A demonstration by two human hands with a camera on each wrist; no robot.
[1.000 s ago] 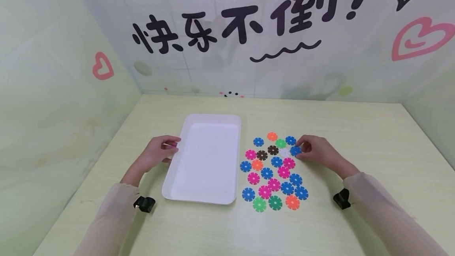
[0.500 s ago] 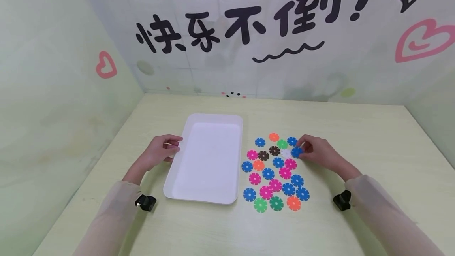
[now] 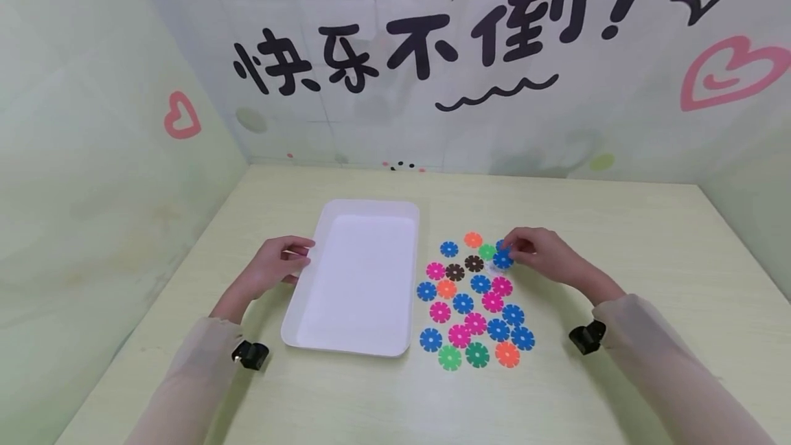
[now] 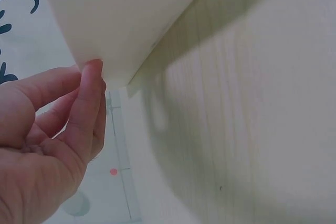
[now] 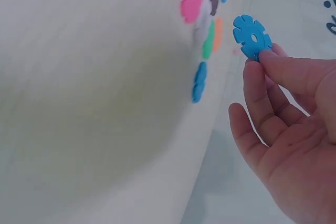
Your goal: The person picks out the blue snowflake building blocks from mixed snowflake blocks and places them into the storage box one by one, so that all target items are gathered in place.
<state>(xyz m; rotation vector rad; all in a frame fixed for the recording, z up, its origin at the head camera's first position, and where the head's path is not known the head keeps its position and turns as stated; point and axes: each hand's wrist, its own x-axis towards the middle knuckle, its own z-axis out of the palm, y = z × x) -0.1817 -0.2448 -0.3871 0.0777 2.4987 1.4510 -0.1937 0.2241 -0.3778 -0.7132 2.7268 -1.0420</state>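
Observation:
On the table's left stands a shallow white tray [image 3: 371, 280]. My left hand [image 3: 279, 265] holds its left rim; in the left wrist view, fingertips and thumb [image 4: 58, 85] meet at the tray's edge [image 4: 121, 19]. My right hand [image 3: 544, 253] pinches a blue snowflake disc [image 5: 252, 36] between thumb and fingertips, the other fingers loosely bent. In the head view the held disc [image 3: 502, 259] overlaps another blue disc and a white one at the group's far right. Several flat notched discs [image 3: 476, 323] in pink, blue, orange, green and brown lie right of the tray.
The pale wooden table [image 3: 346, 397] meets a printed back wall [image 3: 395, 122] and side walls. Each wrist carries a small black camera [image 3: 252, 354]. The disc group lies close along the tray's right side.
My right hand picked a blue disc off the table at the group's right edge and moved it slightly left and away from me. The left hand stays at the tray.

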